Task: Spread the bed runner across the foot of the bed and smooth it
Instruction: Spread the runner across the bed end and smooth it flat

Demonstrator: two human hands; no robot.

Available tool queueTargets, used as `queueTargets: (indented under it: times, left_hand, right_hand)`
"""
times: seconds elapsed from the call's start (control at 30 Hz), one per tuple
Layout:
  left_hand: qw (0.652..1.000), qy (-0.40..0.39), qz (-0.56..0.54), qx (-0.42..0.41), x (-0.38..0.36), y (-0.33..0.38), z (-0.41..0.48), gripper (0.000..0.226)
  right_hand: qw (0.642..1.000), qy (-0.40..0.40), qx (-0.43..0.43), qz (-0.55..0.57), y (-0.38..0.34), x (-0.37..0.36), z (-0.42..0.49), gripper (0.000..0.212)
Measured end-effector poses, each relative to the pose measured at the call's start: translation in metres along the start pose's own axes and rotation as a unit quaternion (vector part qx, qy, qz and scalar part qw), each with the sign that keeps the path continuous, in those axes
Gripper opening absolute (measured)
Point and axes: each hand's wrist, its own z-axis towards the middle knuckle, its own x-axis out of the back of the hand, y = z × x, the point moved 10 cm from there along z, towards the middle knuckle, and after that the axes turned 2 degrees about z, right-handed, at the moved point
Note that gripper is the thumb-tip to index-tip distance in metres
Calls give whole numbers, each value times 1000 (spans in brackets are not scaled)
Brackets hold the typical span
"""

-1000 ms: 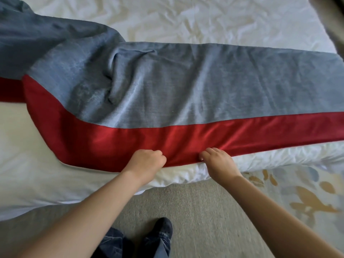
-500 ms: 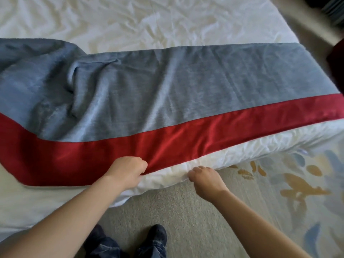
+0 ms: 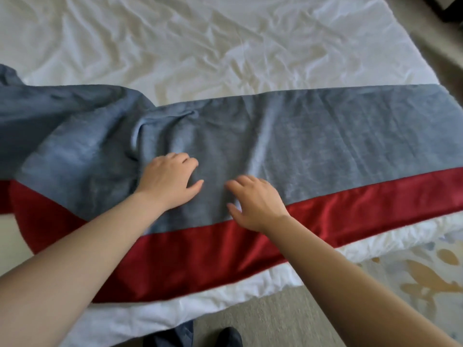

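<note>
The runner (image 3: 313, 136) lies across the foot of the bed (image 3: 225, 46), grey field toward the head, red band (image 3: 375, 204) along the foot edge. To my right it runs flat and straight to the side of the bed. To my left it is bunched: a raised fold (image 3: 155, 121) stands in the grey just beyond my left hand, and past that the cloth is heaped and skewed, with the red band kinked away from the bed edge.

Change: half a second ago both my hands were closed at the red band's near edge; now they have let go and moved up onto the grey field. My left hand (image 3: 170, 181) lies palm down, fingers loosely spread, touching the cloth just short of the fold. My right hand (image 3: 255, 204) is beside it, open with fingers curled slightly; whether the palm presses the cloth or hovers just above it I cannot tell. Neither hand pinches anything.

Reading: the pulling along the edge appears finished at the centre, and smoothing is starting. The right half looks done; the left half still needs spreading before it will flatten. Below the bed edge, carpet (image 3: 263, 321) and one shoe (image 3: 230, 336) show.
</note>
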Motion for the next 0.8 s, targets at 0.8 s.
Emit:
queueTargets:
  times: [0.8]
  left_hand:
    - [996,-48,-44,54,-31,-173,144,38]
  right_hand:
    - [996,-45,-35,-62,35,-4,295,30]
